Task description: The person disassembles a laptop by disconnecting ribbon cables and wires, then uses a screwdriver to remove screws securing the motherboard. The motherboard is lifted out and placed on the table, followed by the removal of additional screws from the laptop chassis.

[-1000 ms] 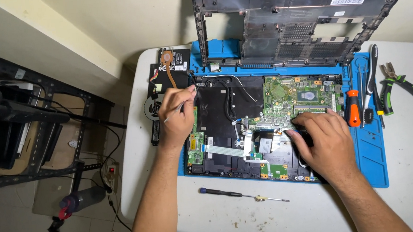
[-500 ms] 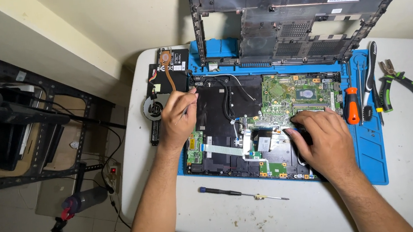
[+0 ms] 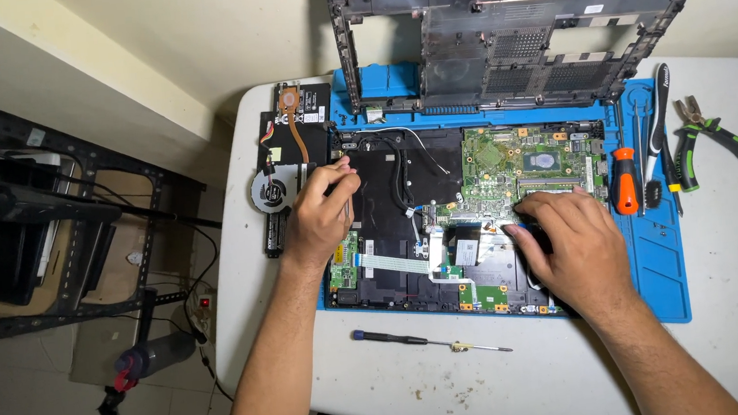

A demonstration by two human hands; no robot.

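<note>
An opened laptop base (image 3: 403, 187) lies on a blue work mat (image 3: 659, 271), its green mainboard (image 3: 525, 163) exposed. My left hand (image 3: 316, 216) is at the base's left edge, fingers pinched on a thin metal tool (image 3: 347, 202) that points down into the chassis. Flat on the lower right part of the base lies my right hand (image 3: 573, 247), its fingertips on a dark part near the mainboard; it grips nothing that I can see. The removed bottom cover (image 3: 513, 26) stands upright behind the base.
A fan with a copper heat pipe (image 3: 281, 166) lies left of the mat. A small screwdriver (image 3: 430, 342) rests on the white table in front. An orange-handled screwdriver (image 3: 623, 181), black tools and green-handled pliers (image 3: 715, 142) lie right. A dark metal rack (image 3: 33, 228) stands left.
My left hand has shifted a little on the tool at the base's left edge. My right hand stays in place.
</note>
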